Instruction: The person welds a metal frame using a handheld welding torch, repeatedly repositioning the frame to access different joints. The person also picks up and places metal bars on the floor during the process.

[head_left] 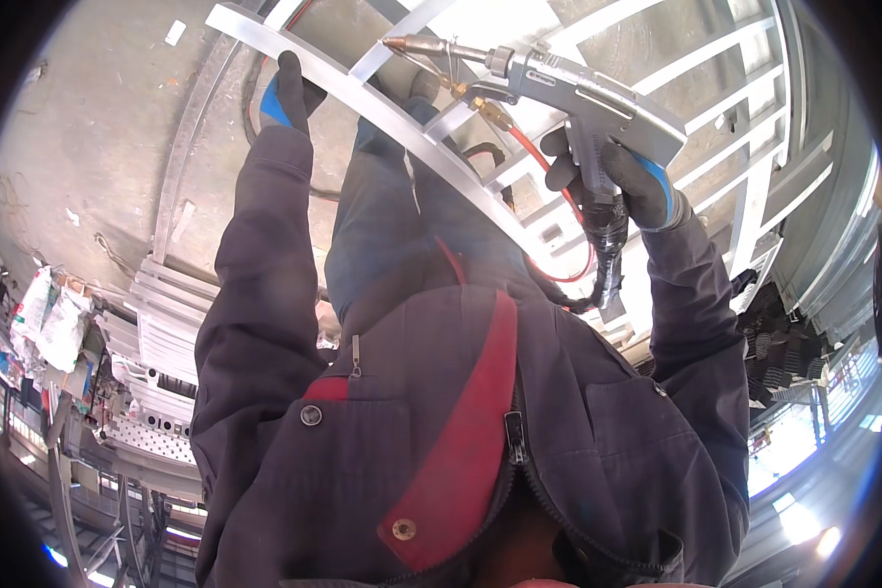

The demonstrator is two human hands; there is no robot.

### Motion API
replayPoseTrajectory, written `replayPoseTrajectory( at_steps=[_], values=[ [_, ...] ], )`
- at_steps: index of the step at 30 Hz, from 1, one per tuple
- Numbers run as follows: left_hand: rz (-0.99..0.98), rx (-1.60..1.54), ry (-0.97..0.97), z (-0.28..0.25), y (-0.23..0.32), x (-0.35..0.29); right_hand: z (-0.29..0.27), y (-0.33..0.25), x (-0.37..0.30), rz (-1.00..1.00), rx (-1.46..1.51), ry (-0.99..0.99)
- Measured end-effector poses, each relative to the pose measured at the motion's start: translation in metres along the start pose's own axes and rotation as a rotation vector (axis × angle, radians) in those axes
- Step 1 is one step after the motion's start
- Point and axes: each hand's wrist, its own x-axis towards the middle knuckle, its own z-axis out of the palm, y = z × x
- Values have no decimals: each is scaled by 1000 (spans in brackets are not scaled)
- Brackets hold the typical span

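Note:
My right hand (637,186), in a dark glove with a blue patch, is wrapped around the handle of a grey welding gun (598,98). The gun's copper-coloured nozzle points left, over the crossbars of a silver metal frame (402,122). A thin red hose (544,162) loops from brass fittings under the barrel back toward the handle, whose lower end is bound in black tape. My left hand (292,98), gloved alike, grips the frame's near rail close to its left end. Its thumb lies on the rail, and the other fingers are partly hidden.
A curved-looking metal bar (181,162) stands left of my left arm over the concrete floor (98,127). Stacked pale metal sections (171,309) lie at the left, near white plastic bags (64,328). Dark ribbed pieces (789,338) are piled at the right.

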Motion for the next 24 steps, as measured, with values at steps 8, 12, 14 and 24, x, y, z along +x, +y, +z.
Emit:
replayPoseTrajectory(
  at_steps=[8, 12, 14, 24],
  values=[
    [-462, 188, -63, -5, -77, -43, 32, 43, -61, -69, 77, 121],
    [-420, 382, -216, 3, -100, -89, 47, 67, -110, 45, 55, 246],
    [-378, 443, -335, 7, -106, -103, 53, 83, -143, 121, -67, 389],
    [-343, 125, -256, 20, -153, -137, 34, 112, -279, 186, -136, 703]
  ],
)
